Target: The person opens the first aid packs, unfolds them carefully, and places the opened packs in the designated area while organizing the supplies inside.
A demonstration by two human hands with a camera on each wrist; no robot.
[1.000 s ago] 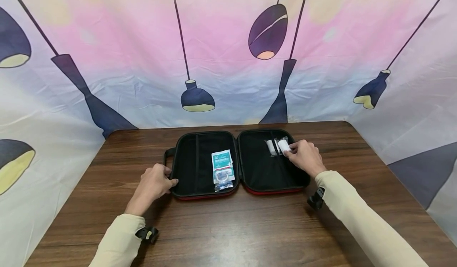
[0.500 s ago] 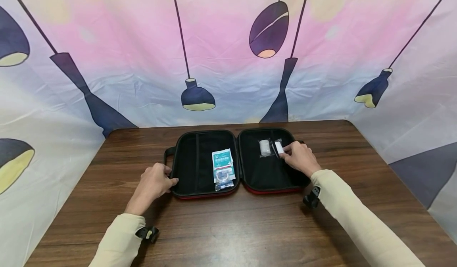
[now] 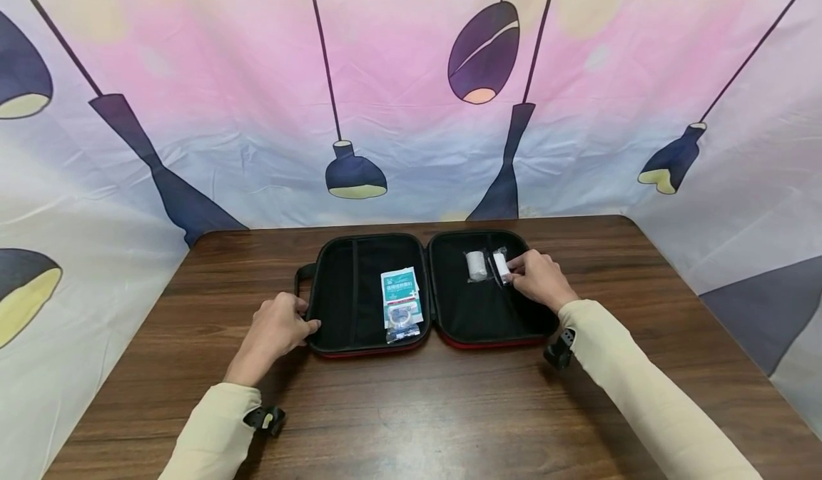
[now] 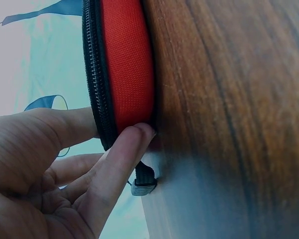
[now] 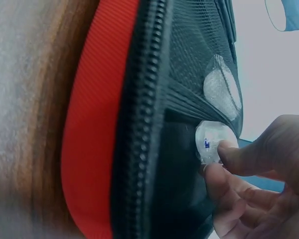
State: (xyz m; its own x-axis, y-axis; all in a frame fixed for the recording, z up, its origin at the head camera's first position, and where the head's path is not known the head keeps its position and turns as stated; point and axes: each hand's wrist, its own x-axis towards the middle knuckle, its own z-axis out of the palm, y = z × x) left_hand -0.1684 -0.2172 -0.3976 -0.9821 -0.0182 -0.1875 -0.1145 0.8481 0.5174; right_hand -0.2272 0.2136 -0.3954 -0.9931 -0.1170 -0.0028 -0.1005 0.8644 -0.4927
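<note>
A black-lined case with a red shell (image 3: pixel 462 319) lies spread flat on the table. My left hand (image 3: pixel 276 334) grips the outer corner of its left half, with the thumb at the zipped rim and a finger against the red side (image 4: pixel 129 64). Over the right half, my right hand (image 3: pixel 542 280) pinches a white bandage roll in clear wrap (image 5: pixel 207 139) between thumb and forefinger. That roll is beside the dark elastic strap, partly covered by the fingers in the head view. A second wrapped white roll (image 3: pixel 477 266) rests on the strap's other side.
In the case's left half lie a teal-and-white packet (image 3: pixel 399 287) and a small clear bag with a ring-shaped item (image 3: pixel 402 320). A black handle (image 3: pixel 305 274) sticks out at the left side. A printed cloth (image 3: pixel 411 109) hangs behind the wooden table (image 3: pixel 411 409).
My right hand has shifted slightly left with its bandage roll, now near the strap. The other roll has moved left of the strap. My left hand stays at the case corner.
</note>
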